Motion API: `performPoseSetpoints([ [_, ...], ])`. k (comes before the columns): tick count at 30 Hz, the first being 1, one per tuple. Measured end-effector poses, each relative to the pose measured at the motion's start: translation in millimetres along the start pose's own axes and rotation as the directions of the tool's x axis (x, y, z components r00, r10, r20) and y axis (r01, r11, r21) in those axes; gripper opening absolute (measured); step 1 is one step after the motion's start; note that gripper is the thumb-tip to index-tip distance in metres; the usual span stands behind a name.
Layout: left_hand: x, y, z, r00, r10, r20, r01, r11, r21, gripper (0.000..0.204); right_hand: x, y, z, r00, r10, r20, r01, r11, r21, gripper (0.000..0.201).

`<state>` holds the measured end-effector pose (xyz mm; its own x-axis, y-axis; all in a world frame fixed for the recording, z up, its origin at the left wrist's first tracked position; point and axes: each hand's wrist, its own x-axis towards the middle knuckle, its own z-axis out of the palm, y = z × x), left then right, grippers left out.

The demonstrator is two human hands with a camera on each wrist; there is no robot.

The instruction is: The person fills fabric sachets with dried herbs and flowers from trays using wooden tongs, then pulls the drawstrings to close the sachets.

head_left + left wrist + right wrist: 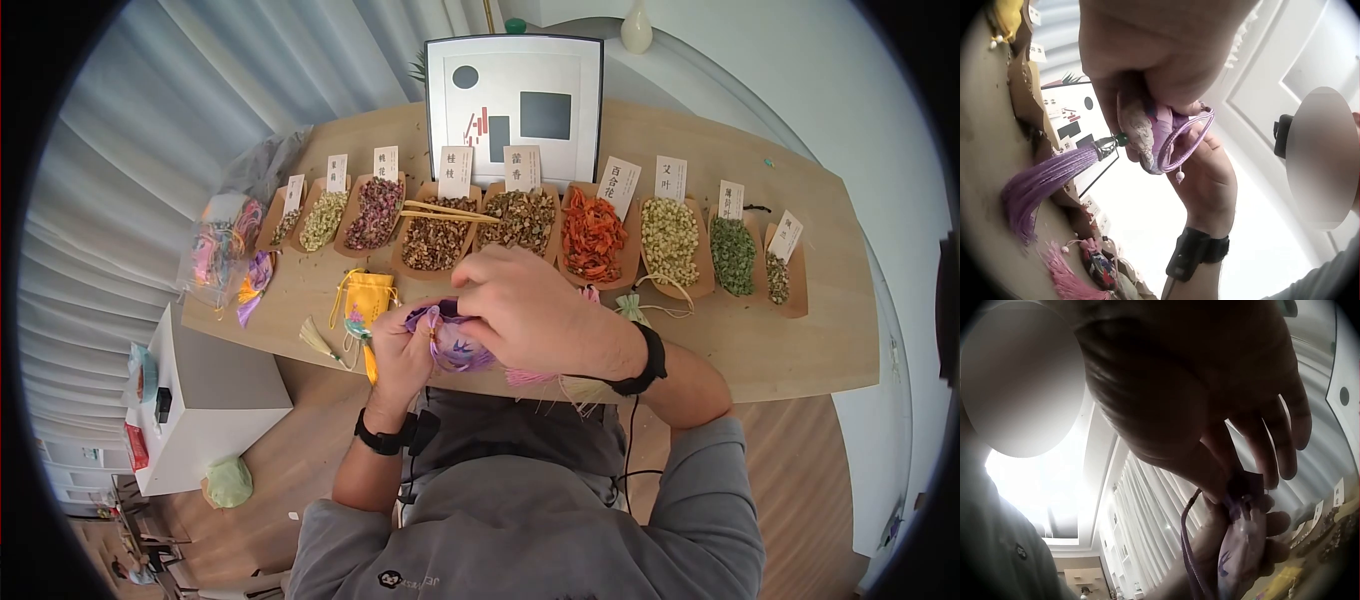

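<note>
A small purple drawstring pouch (462,350) with a printed pattern is held over the front edge of the table. My left hand (400,352) grips its side, fingers curled round the body. At the pouch's mouth my right hand (545,312) pinches the fabric with thumb and forefinger, the other fingers spread in the right wrist view. A looped purple cord (1186,149) with a bead hangs from the pouch, and a long purple tassel (1054,178) dangles from its other end. What lies inside the pouch is hidden.
Paper trays of dried herbs with name cards line the table (820,340), among them orange petals (592,238). Wooden tongs (450,212) lie across two trays. A yellow pouch (368,296) sits left, near a plastic bag of pouches (222,250). Behind stands a framed board (515,85).
</note>
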<state>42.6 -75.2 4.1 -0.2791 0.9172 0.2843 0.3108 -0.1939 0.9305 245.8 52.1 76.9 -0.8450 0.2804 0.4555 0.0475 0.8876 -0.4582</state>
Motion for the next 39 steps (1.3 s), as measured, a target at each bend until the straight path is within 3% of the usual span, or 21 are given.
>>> performPoseSetpoints([
  [1, 0.8, -0.1, 1.4, 1.0, -0.007, -0.011, 0.007, 1.0, -0.002, 0.02, -0.3, 0.8, 1.8, 1.0, 0.002, -0.002, -0.002, 1.0, 0.0, 0.014],
  [3, 2.9, 2.3, 4.5, 1.0, 0.006, -0.014, -0.006, 1.0, 0.024, 0.02, -0.7, 3.1, 8.9, 0.984, 0.05, 0.171, -0.041, 0.998, -0.053, 0.015],
  [4, 3.8, 2.7, 5.2, 1.0, 0.019, -0.021, -0.018, 0.999, 0.048, 0.019, -0.3, 3.1, 7.3, 0.984, 0.052, 0.17, -0.044, 0.998, -0.051, 0.015],
  [6, 4.9, -2.7, 2.5, 0.999, -0.004, -0.038, 0.005, 1.0, 0.029, 0.019, 2.2, 2.2, 2.6, 0.999, 0.034, -0.04, -0.031, 0.997, 0.067, 0.015],
  [10, 5.8, -10.8, 2.7, 0.998, -0.027, -0.062, 0.03, 0.999, 0.039, 0.019, -0.1, 4.4, 16.2, 0.998, 0.056, 0.01, -0.056, 0.997, -0.044, 0.014],
  [13, 7.8, -11.2, 3.3, 0.997, -0.024, -0.07, 0.024, 1.0, 0.01, 0.019, 2.7, 8.4, 12.7, 0.999, 0.025, 0.035, -0.025, 1.0, 0.002, 0.016],
  [16, 8.4, -12.3, 2.0, 0.992, -0.045, -0.115, 0.045, 0.999, 0.003, 0.019, 10.1, 4.3, -2.9, 0.997, 0.066, -0.05, -0.058, 0.987, 0.148, 0.021],
  [18, 7.2, -24.4, 0.4, 0.994, -0.024, -0.109, 0.021, 0.999, -0.028, 0.02, 8.9, 3.6, 0.7, 0.979, 0.178, -0.098, -0.164, 0.976, 0.141, 0.026],
  [20, 8.9, -23.0, 5.7, 0.989, -0.032, -0.142, 0.024, 0.998, -0.053, 0.019, 9.4, 4.2, 7.0, 0.979, 0.2, -0.033, -0.195, 0.973, 0.123, 0.029],
  [22, 17.0, -11.2, 10.8, 0.98, 0.169, -0.108, -0.177, 0.982, -0.069, 0.017, 10.1, 6.6, 13.4, 0.952, 0.28, 0.121, -0.29, 0.954, 0.074, 0.025],
  [27, 16.2, -3.1, -3.8, 1.0, 0.0, 0.0, 0.0, 0.992, -0.13, 0.013, 9.3, 10.9, 16.6, 0.959, 0.282, 0.036, -0.284, 0.953, 0.102, 0.02],
  [29, 16.1, -14.1, -19.4, 0.999, 0.029, 0.022, -0.03, 0.998, 0.051, 0.013, 9.3, 11.4, 15.5, 0.957, 0.29, 0.003, -0.288, 0.951, 0.112, 0.018],
  [33, 12.8, -21.0, -40.1, 0.995, 0.082, -0.05, -0.077, 0.993, 0.092, 0.012, 8.6, 13.1, 18.0, 0.95, 0.312, -0.005, -0.312, 0.948, 0.057, 0.018],
  [35, 12.8, -14.3, -52.5, 0.995, 0.096, 0.015, -0.096, 0.955, 0.279, 0.01, 9.1, 12.5, 19.0, 0.95, 0.314, -0.002, -0.313, 0.949, 0.032, 0.017],
  [39, 11.1, -13.9, -70.7, 0.996, 0.093, -0.003, -0.084, 0.916, 0.392, 0.009, 5.9, 14.3, 15.7, 0.935, 0.35, 0.056, -0.339, 0.93, -0.142, 0.013],
])
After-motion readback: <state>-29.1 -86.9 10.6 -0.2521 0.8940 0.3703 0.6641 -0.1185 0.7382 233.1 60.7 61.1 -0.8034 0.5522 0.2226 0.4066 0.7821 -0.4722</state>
